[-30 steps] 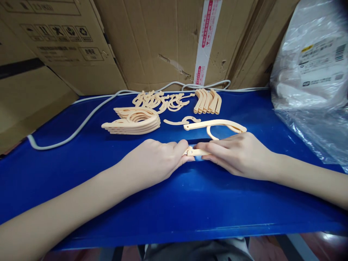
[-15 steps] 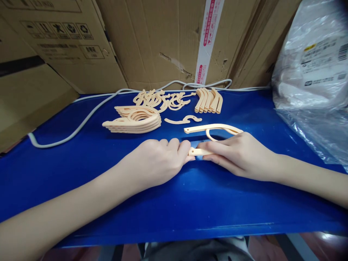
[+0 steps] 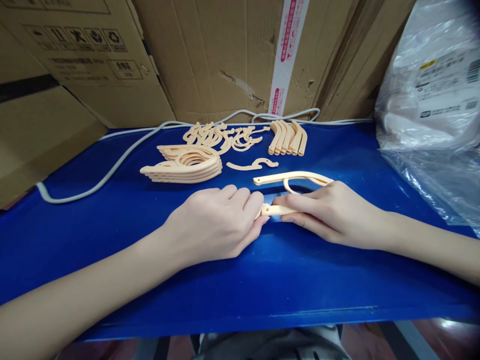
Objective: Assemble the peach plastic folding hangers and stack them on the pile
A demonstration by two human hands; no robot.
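Note:
My left hand (image 3: 215, 225) and my right hand (image 3: 330, 212) meet at the middle of the blue table (image 3: 112, 235). Both pinch a peach plastic hanger piece (image 3: 294, 179); its short end (image 3: 270, 209) shows between my fingertips, and its long curved arm runs behind my right hand. My left fingers are curled and closed on the end; whether a second small part is inside them is hidden. A loose peach hook (image 3: 252, 165) lies just beyond my hands.
A stack of folded peach hangers (image 3: 183, 165) sits left of centre. Behind lie a heap of hooks (image 3: 225, 136) and a row of curved arms (image 3: 288, 137). A white cable (image 3: 112, 167) crosses the back left. Cardboard boxes (image 3: 210, 55) stand behind, a plastic bag (image 3: 431, 105) at right.
The hanger piece's long arm has lifted and shifted slightly left with my right hand. My left hand has rolled a little, its fingers now lying more over the end piece.

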